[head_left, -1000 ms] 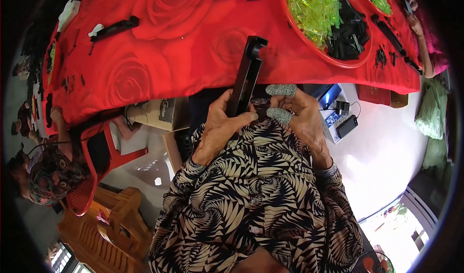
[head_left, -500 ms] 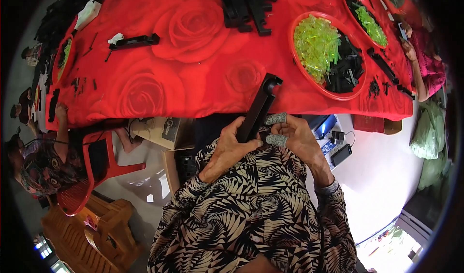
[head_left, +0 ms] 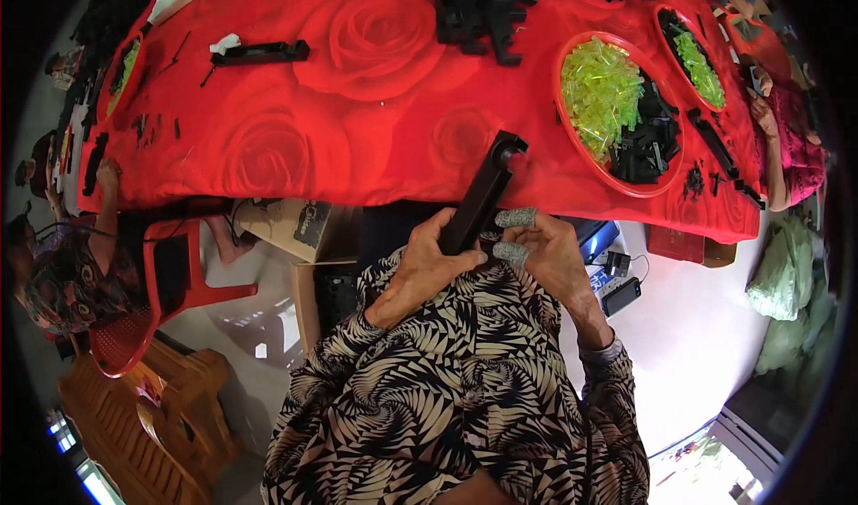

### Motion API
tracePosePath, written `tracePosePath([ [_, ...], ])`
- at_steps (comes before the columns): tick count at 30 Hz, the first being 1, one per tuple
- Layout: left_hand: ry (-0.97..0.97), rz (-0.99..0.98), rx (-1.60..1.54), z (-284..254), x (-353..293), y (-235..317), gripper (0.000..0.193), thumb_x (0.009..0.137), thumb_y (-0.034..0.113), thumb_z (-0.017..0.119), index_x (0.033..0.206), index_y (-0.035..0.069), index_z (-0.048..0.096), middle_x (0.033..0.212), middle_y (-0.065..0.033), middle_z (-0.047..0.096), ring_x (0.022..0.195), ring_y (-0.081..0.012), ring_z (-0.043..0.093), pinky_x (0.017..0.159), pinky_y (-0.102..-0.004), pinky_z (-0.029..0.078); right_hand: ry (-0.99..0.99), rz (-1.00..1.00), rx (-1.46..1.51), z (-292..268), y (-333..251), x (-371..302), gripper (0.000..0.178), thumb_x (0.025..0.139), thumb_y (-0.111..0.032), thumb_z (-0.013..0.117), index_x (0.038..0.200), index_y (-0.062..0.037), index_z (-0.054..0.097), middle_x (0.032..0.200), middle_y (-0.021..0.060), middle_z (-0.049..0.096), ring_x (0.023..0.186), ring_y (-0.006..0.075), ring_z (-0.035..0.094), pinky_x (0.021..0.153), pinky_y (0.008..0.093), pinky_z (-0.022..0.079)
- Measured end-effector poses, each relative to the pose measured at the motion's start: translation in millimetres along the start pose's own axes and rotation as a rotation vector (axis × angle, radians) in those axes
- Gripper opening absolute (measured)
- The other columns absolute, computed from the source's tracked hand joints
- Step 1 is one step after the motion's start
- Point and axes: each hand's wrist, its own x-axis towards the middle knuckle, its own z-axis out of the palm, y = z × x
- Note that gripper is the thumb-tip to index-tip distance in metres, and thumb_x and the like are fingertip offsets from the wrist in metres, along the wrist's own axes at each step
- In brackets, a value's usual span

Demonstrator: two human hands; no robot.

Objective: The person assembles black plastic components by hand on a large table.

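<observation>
My left hand (head_left: 420,264) is wrapped round the lower end of a long black plastic part (head_left: 483,192). The part tilts up and to the right over the table's near edge, with a hooked notch at its top end. Just right of it is my right hand (head_left: 554,259), fingers curled in a pinch. Grey knitted covers (head_left: 512,253) sheathe two of its fingers. Whether something small is between those fingertips is hidden. Both hands are above my lap, in front of a black-and-cream patterned garment (head_left: 465,362).
A red-rimmed tray (head_left: 562,103) of yellow-green clear pieces and black pieces lies on the red rose-print tablecloth (head_left: 375,138). Black parts (head_left: 478,13) are piled at the far side. A co-worker (head_left: 782,138) sits at right, another person (head_left: 76,277) at left. A cardboard box (head_left: 304,304) stands below.
The view has turned a little, so the table things sit slightly further right. My hands and the black part keep almost the same pose.
</observation>
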Motion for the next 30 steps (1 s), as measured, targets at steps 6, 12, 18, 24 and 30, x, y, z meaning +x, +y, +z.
tracePosePath([
  [6, 0.007, -0.001, -0.01, -2, 3, -1, 0.034, 0.074, 0.005, 0.074, 0.105, 0.001, 0.061, 0.084, -0.0003, 0.061, 0.078, -0.0082, 0.056, 0.075, -0.0234, 0.046, 0.019, 0.019, 0.099, 4, -3, -2, 0.033, 0.077, 0.011, 0.069, 0.108, 0.0042, 0.062, 0.09, 0.0045, 0.064, 0.082, 0.0101, 0.062, 0.078, 0.0242, 0.053],
  [12, 0.007, -0.016, -0.008, -2, 1, 1, 0.035, 0.074, 0.005, 0.074, 0.106, 0.001, 0.061, 0.084, -0.0012, 0.06, 0.077, -0.0084, 0.054, 0.072, -0.0241, 0.045, 0.004, -0.077, -0.068, 5, 3, -5, 0.043, 0.07, 0.023, 0.053, 0.11, 0.006, 0.059, 0.092, 0.0062, 0.064, 0.085, 0.0117, 0.062, 0.079, 0.0242, 0.054],
  [18, 0.064, 0.085, 0.154, 0, 2, -11, 0.037, 0.073, 0.007, 0.074, 0.106, 0.001, 0.06, 0.081, -0.0035, 0.06, 0.074, -0.0092, 0.054, 0.069, -0.0245, 0.046, 0.022, 0.003, -0.029, 4, 4, -5, 0.042, 0.069, 0.024, 0.051, 0.107, 0.0077, 0.059, 0.094, 0.0109, 0.066, 0.088, 0.0146, 0.065, 0.081, 0.0268, 0.055],
  [24, -0.075, -0.086, -0.047, -4, 0, 3, 0.03, 0.085, 0.02, 0.07, 0.105, 0.0, 0.058, 0.081, -0.0043, 0.06, 0.072, -0.0082, 0.055, 0.065, -0.0234, 0.045, -0.019, -0.015, 0.108, -16, -3, -6, 0.034, 0.076, 0.014, 0.068, 0.107, 0.0019, 0.063, 0.093, 0.0082, 0.068, 0.084, 0.0113, 0.065, 0.075, 0.0228, 0.054],
  [30, -0.314, -0.206, -0.348, -27, 11, -7, 0.041, 0.101, 0.039, 0.043, 0.118, 0.003, 0.05, 0.089, -0.0063, 0.061, 0.063, -0.0083, 0.054, 0.049, -0.0191, 0.037, -0.072, -0.018, 0.265, -50, -44, -2, 0.042, 0.077, 0.014, 0.067, 0.116, 0.0011, 0.06, 0.089, 0.0072, 0.068, 0.077, 0.0133, 0.066, 0.065, 0.0231, 0.052],
])
